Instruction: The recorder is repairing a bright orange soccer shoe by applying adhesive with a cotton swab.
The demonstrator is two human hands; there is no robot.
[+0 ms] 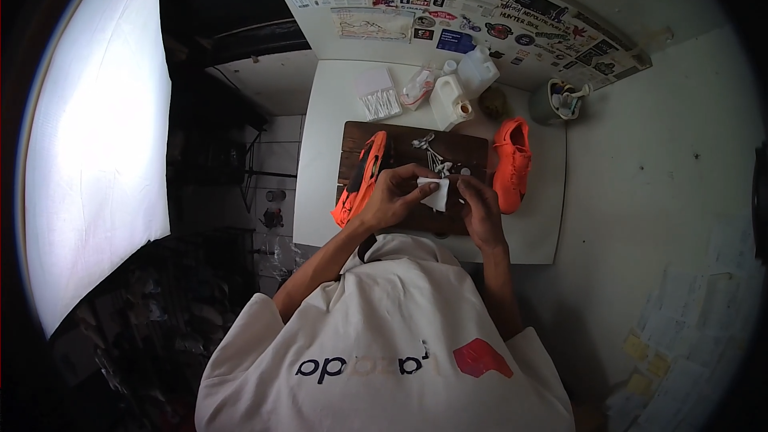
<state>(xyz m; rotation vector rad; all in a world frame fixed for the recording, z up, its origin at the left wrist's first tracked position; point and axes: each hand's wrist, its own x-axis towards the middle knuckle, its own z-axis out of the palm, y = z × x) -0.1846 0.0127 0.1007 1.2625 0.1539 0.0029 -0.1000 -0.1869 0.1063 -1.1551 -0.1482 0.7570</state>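
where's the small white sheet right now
Just right of centre in the head view, the small white sheet is pinched in the left hand, beside the right hand, over the dark board.

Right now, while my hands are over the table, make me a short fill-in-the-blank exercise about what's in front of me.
1. The small thin piece held in the left hand is coloured ____.
2. The left shoe and the right shoe share one bright main colour, ____.
3. The grey-green container with things in it is by the far ____ corner of the table.

Missing words: white; orange; right.
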